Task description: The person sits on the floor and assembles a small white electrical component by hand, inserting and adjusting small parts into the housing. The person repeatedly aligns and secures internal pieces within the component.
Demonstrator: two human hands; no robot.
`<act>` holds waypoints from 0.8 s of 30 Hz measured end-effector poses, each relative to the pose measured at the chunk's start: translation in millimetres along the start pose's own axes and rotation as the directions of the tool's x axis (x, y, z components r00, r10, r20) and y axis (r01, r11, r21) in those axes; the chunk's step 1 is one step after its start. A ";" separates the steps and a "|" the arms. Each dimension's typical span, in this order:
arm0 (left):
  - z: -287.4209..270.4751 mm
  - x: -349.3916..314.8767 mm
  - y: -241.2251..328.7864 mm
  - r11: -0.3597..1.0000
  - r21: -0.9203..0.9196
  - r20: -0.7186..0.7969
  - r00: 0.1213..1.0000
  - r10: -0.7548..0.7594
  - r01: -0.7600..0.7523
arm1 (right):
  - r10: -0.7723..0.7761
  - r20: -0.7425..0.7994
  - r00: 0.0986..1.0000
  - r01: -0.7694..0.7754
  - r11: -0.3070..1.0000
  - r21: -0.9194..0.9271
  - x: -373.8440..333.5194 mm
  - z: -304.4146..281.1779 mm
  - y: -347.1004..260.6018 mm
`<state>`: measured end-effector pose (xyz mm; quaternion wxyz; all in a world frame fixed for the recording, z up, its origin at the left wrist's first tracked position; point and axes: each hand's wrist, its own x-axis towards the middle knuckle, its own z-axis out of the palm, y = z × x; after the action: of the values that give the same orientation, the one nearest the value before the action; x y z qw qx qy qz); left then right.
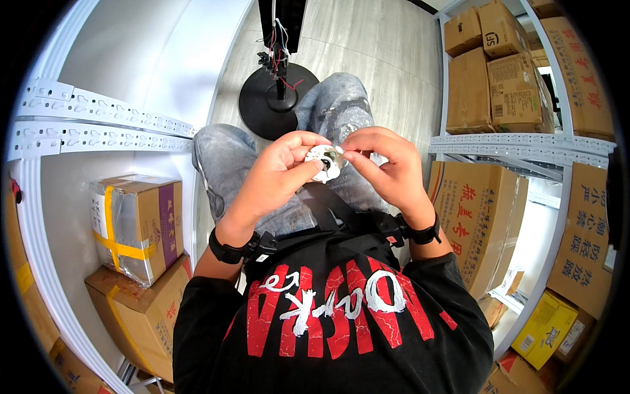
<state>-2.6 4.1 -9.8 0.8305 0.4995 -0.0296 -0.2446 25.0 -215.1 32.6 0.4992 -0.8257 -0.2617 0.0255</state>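
Above my lap, my left hand (279,169) is closed round a small round white part (333,171), with the thumb pressed on its face. Its middle is dark, and its rim has small notches. Close against the part's right edge, the thumb and fingertips of my right hand (388,163) are pinched together. A tiny pale bit shows at those fingertips, too small to name. Both hands meet over the gap between my knees, and the fingers partly cover the white part.
A black stand (269,98) with a round base and loose wires rises from the floor ahead. White metal shelving (111,138) stands to the left, with taped cartons (134,223). More shelves at the right hold brown boxes (469,92) and a yellow box (545,328).
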 end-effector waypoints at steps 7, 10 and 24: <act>-2.5 -0.2 -3.5 1.000 0.020 0.001 1.000 -0.004 0.004 | -0.261 -0.028 0.965 0.241 0.921 -0.306 4.8 8.7 -1.5; -1.7 -1.2 -1.9 0.999 0.033 -0.009 1.000 -0.028 0.028 | -0.268 -0.016 0.963 0.249 0.915 -0.319 4.1 9.0 0.9; 0.5 0.4 -1.7 0.999 0.046 -0.017 1.000 0.000 0.001 | -0.160 -0.015 0.987 0.151 0.953 -0.262 3.1 10.7 -4.5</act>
<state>-3.0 2.8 -11.1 0.8191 0.5204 -0.0282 -0.2398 22.6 -203.4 31.7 0.3916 -0.8611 -0.3179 -0.0632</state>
